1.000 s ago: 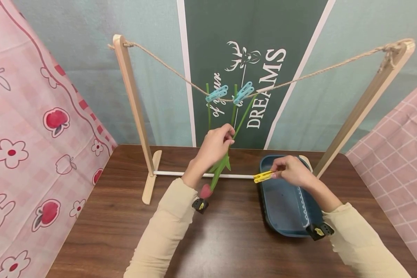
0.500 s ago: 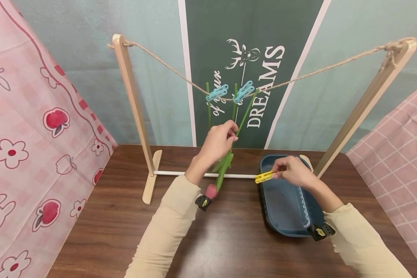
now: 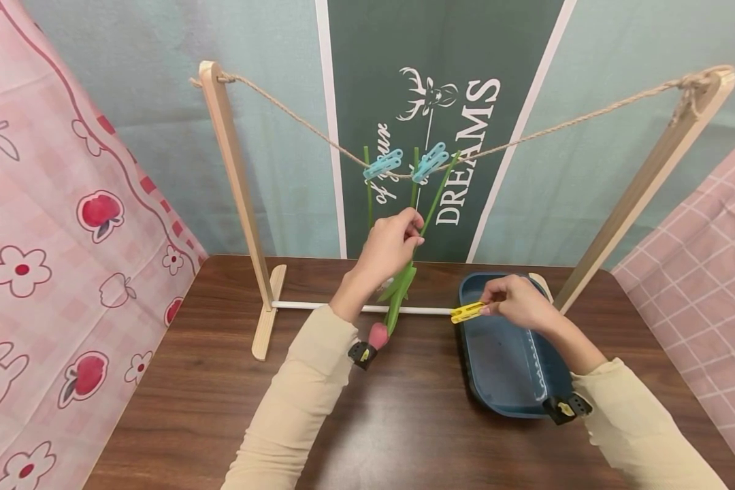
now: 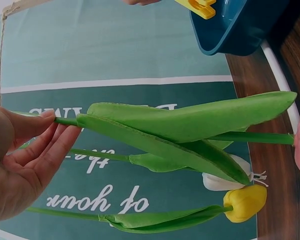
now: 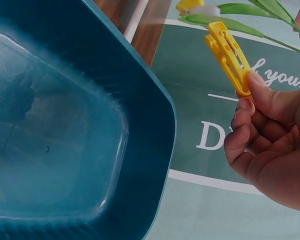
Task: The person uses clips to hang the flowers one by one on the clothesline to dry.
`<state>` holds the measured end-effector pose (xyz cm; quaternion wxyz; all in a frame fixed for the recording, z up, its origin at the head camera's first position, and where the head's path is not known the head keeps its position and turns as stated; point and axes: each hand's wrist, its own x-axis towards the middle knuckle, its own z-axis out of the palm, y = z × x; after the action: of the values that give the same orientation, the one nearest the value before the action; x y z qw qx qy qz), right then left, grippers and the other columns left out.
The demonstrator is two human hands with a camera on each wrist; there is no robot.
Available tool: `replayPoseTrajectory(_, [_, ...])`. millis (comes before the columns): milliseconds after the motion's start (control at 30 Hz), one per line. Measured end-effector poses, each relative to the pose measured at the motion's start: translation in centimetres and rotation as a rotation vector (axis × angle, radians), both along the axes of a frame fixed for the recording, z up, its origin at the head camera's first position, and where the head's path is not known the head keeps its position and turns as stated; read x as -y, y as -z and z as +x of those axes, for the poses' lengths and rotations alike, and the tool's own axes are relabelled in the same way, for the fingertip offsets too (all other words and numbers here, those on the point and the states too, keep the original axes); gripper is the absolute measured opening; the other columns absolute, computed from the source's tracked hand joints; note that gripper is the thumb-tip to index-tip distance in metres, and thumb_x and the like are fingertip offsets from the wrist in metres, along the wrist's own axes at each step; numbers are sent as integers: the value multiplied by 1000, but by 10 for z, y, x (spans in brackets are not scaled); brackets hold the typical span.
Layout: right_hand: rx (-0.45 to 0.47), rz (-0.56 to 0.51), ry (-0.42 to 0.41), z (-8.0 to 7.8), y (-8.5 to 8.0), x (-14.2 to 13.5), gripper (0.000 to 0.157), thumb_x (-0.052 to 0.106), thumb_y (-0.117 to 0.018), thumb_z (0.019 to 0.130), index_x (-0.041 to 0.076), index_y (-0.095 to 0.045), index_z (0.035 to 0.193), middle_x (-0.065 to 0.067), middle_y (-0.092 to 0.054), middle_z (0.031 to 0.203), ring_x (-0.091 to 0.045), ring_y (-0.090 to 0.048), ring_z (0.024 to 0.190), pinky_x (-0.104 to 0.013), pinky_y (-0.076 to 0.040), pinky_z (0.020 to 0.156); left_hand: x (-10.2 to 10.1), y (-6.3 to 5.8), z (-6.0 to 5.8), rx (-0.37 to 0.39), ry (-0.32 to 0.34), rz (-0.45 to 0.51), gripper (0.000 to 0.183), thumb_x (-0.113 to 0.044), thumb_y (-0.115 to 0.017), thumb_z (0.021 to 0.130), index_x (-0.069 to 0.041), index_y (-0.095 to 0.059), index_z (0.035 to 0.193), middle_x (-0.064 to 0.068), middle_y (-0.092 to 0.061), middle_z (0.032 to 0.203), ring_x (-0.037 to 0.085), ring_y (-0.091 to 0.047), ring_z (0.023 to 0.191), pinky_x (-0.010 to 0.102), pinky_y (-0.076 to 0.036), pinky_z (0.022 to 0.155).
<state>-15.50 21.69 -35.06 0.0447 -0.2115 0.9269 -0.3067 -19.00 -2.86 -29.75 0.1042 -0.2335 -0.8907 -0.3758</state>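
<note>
My left hand (image 3: 392,246) pinches the green stem of a pink tulip (image 3: 378,335), which hangs bloom down with its leaves (image 4: 190,120) below the fingers. The stem's top end leans right and reaches the rope (image 3: 514,143), just right of a blue clothespin (image 3: 430,163). That clothespin and another blue clothespin (image 3: 382,164) each clip a flower stem to the rope. In the left wrist view these hanging flowers are a white tulip (image 4: 225,175) and a yellow tulip (image 4: 245,204). Over the blue basin (image 3: 505,361), my right hand (image 3: 517,303) pinches a yellow clothespin (image 5: 229,57) between thumb and fingers.
Two wooden posts (image 3: 233,184) hold up the rope, one at each side. A white rod (image 3: 300,305) runs low between them, above the brown table (image 3: 380,422). Fabric with printed lettering (image 3: 447,34) hangs behind, and pink cloths (image 3: 67,272) flank both sides.
My left hand has moved a little up and to the right with the pink tulip, raising its stem end past the rope. My right hand with the yellow clothespin has barely shifted.
</note>
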Motion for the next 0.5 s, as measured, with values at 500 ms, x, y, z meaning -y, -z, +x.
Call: replayPoseTrajectory(500, [22,-15,-9,-3,-1,-2,14,-7,-68,73,5,-64,68,0,-58,63,-12,-45,56,-26,-38,50,-3,-3,-3,-24,1,-9,13,-10,-60,88,-4,-57,99,3,-63,82,12,-58,75,23,-44,69])
